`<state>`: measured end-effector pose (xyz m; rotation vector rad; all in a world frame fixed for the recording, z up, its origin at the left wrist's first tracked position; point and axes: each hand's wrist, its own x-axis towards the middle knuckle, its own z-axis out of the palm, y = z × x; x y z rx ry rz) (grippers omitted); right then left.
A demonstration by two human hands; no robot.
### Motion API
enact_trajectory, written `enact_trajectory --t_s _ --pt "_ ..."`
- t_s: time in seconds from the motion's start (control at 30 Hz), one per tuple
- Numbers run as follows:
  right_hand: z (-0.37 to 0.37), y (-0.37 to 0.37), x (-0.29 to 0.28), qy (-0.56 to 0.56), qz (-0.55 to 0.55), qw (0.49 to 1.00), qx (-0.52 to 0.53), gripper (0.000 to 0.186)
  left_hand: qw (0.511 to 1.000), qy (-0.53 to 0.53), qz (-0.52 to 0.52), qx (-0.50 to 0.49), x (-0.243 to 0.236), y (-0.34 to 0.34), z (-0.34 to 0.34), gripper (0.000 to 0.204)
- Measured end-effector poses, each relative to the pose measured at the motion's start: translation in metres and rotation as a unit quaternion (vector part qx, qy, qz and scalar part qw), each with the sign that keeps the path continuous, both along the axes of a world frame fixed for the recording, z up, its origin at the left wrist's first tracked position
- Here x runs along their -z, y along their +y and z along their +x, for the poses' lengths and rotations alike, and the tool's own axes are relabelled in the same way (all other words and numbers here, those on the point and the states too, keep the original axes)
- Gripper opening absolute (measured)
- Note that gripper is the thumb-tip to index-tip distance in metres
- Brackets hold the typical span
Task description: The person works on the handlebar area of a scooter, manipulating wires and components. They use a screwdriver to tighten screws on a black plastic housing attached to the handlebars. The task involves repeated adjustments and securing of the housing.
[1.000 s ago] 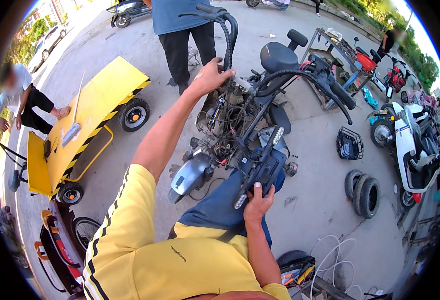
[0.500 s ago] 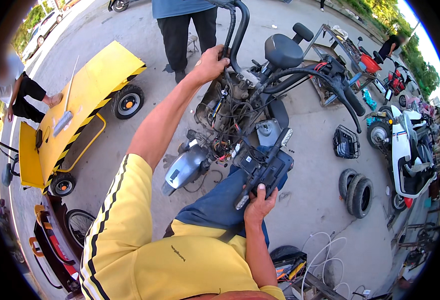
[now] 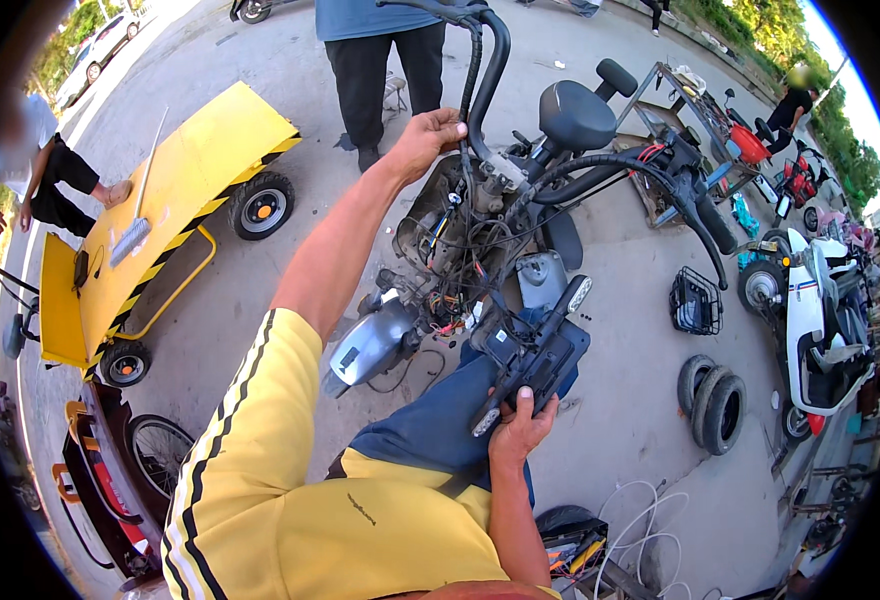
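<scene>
In front of me stands a stripped electric scooter's front end, with bent black handlebars (image 3: pixel 495 75) and a tangle of exposed wires (image 3: pixel 455 300). My left hand (image 3: pixel 425 145) is closed on the black sheathed cable (image 3: pixel 472 105) running down beside the bar. Low over my blue trouser leg, my right hand (image 3: pixel 523 425) grips the lower edge of a black light panel (image 3: pixel 545 355). That panel carries a clear lamp strip at each end. Left of the wires is a silver-grey rounded body part (image 3: pixel 372 345); a grey plate (image 3: pixel 540 280) sits to their right.
Old tyres (image 3: pixel 712 405) and a black wire basket (image 3: pixel 696 300) lie right, before a white scooter (image 3: pixel 810 310). A yellow cart (image 3: pixel 185 170) bears a brush, with a person sitting at its left. Another person (image 3: pixel 385 60) stands ahead. White tubing (image 3: pixel 650 530) curls lower right.
The view has shifted slightly, so the handlebars appear a little farther right and lower. Both hands keep their holds; the light panel has tilted a little.
</scene>
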<state>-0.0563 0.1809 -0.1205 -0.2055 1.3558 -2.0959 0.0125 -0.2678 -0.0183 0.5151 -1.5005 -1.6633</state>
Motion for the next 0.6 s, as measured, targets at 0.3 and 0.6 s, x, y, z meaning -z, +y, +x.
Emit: enact_trajectory --t_s 0.3,0.6 --pt "0.002 -0.004 0.0 0.003 0.002 1.0 -0.009 0.044 0.99 0.045 0.103 0.081 0.019 -0.02 -0.004 0.025" --pt "0.007 -0.004 -0.005 0.003 0.001 1.0 -0.01 0.04 0.986 0.008 0.105 0.127 0.011 -0.014 -0.007 0.041"
